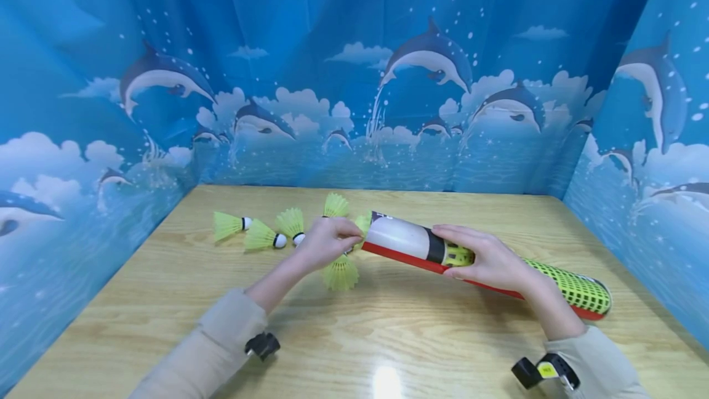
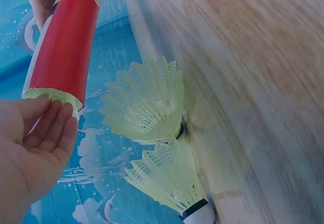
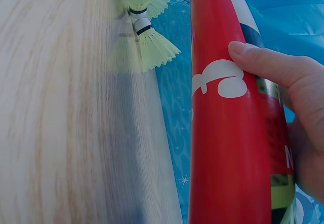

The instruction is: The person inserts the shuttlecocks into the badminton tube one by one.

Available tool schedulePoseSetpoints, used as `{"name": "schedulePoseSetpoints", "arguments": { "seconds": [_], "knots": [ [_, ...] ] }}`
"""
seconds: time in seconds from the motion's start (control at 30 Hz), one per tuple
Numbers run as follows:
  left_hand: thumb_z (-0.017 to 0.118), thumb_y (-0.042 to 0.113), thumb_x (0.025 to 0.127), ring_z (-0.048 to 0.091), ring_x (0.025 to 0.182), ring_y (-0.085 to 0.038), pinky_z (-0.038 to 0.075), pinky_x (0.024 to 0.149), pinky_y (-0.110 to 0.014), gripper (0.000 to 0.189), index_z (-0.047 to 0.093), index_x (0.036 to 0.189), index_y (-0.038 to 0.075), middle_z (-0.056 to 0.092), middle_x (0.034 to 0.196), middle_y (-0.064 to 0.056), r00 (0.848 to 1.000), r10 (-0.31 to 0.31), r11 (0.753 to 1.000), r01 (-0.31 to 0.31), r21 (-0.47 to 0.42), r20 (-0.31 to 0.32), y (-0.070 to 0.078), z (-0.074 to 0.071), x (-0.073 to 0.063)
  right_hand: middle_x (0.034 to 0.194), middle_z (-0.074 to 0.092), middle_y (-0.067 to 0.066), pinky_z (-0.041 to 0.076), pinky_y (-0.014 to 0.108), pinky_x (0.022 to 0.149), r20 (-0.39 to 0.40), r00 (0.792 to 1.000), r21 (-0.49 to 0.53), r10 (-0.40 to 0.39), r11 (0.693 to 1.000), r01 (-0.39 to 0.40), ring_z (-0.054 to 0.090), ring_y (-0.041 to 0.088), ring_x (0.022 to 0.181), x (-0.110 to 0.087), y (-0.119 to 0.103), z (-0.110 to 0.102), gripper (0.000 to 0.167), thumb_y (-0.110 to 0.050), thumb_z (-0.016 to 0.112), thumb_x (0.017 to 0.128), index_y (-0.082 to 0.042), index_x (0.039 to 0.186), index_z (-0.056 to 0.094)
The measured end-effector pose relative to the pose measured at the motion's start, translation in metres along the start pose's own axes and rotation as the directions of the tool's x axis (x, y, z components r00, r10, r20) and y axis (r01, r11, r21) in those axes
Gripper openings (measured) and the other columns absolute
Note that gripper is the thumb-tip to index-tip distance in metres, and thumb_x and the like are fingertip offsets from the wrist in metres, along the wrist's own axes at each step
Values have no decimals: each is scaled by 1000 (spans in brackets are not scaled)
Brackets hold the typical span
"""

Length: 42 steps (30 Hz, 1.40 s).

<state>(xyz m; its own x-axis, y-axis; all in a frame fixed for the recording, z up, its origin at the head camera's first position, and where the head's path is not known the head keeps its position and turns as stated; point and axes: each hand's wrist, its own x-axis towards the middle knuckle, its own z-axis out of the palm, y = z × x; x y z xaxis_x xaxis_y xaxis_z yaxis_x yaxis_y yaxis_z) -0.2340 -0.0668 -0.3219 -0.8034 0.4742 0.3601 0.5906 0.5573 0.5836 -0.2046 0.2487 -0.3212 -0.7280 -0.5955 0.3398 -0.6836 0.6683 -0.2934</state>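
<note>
My right hand [image 1: 490, 257] grips a shuttlecock tube [image 1: 404, 239] around its middle, thumb on the red side in the right wrist view. The tube lies slanted, its open end toward the left and its green-checked end at the right. At that open end, my left hand [image 1: 331, 240] pinches the skirt of a yellow-green shuttlecock [image 1: 363, 223]. Only the skirt's edge [image 2: 50, 93] shows at the tube's mouth in the left wrist view; its cork is hidden. Just below the left hand lies another shuttlecock [image 1: 340, 273].
Several more yellow-green shuttlecocks lie on the wooden table [image 1: 310, 331], among them one at the far left [image 1: 228, 225], one beside it [image 1: 263, 236] and one at the back [image 1: 335, 205]. A blue dolphin-print curtain [image 1: 332, 79] stands around the table's back and sides.
</note>
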Motion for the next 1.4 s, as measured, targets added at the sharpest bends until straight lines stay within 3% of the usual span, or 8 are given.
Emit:
{"name": "schedulePoseSetpoints", "arguments": {
  "seconds": [0.43, 0.73, 0.93, 1.13, 1.4],
  "knots": [
    [65, 4, 85, 64, 92, -21, 53, 74, -24, 14, 73, 97, 2, 69, 96, -8, 998, 66, 998, -66, 11, 17, 2, 5, 3, 132, 51, 13, 49, 44, 79, -9, 1000, -9, -17, 1000, 17, 53, 29, 111, -2, 0, 0, 71, -21, 81, 71, -12, 134, 50],
    [65, 2, 85, 64, 92, -21, 52, 73, -22, 13, 73, 95, 3, 69, 97, -9, 997, 69, 998, -69, -2, 28, 0, 8, 2, 131, 52, 13, 49, 42, 78, -16, 1000, -13, -27, 1000, 27, 54, 29, 110, -2, 1, 1, 72, -21, 82, 69, -13, 134, 50],
    [64, 5, 86, 64, 91, -20, 52, 74, -23, 13, 73, 95, 3, 69, 96, -8, 994, 75, 997, -76, 8, 82, -2, 5, 1, 131, 52, 12, 49, 41, 78, -1, 1000, -10, -25, 1000, 25, 54, 28, 111, -2, 2, 1, 72, -22, 82, 70, -12, 134, 50],
    [58, 16, 93, 63, 94, -17, 51, 77, -26, 20, 70, 104, 5, 68, 102, -6, 984, 71, 997, -69, -18, 166, -6, -4, -4, 132, 51, 13, 49, 42, 79, 6, 1000, -3, -21, 1000, 21, 53, 28, 112, -2, 2, 1, 74, -23, 82, 69, -12, 134, 50],
    [55, 20, 94, 62, 95, -17, 51, 79, -30, 24, 67, 111, 7, 67, 105, -3, 983, 10, 999, -3, -36, 183, -9, -17, -13, 132, 51, 14, 49, 42, 78, -3, 1000, -15, -14, 1000, 14, 53, 29, 110, -3, 1, 0, 74, -21, 82, 70, -13, 135, 49]
  ]
}}
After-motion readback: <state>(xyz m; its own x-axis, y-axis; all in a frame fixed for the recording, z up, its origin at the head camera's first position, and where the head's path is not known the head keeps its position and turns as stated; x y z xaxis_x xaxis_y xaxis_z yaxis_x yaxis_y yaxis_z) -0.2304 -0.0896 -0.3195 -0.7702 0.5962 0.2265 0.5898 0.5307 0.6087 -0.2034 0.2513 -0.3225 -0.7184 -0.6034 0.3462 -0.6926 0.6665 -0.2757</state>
